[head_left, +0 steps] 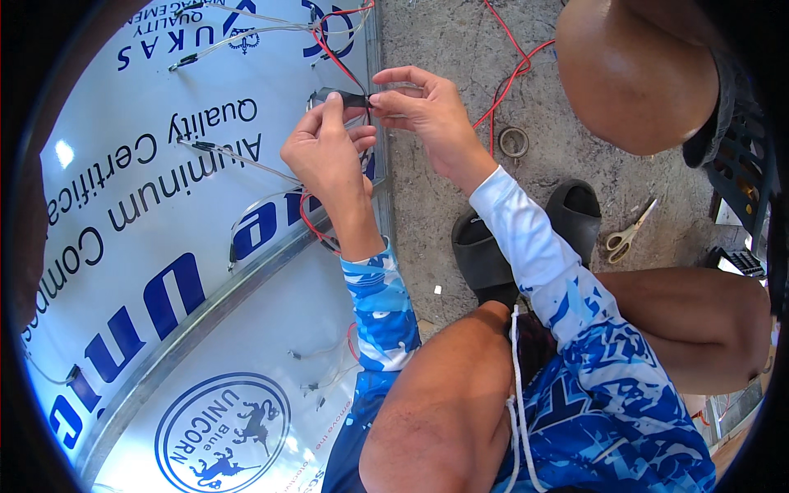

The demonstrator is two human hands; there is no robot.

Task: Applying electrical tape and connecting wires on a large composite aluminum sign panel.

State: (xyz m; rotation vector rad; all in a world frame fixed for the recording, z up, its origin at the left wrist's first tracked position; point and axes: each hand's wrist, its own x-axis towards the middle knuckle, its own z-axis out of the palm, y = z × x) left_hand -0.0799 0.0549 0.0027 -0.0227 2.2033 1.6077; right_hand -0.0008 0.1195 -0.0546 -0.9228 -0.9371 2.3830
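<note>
Both hands point(374, 123) pinch black tape point(345, 97) at panel edge point(380, 164)

Bright daylight, sharp focus, glare on panel point(164, 214), fisheye-bent edges

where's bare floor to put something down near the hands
Bare concrete lies above the right hand, left of the red wire. Another patch sits between the tape roll and scissors. Crowded: the panel under the left hand, strung with wires.
</note>
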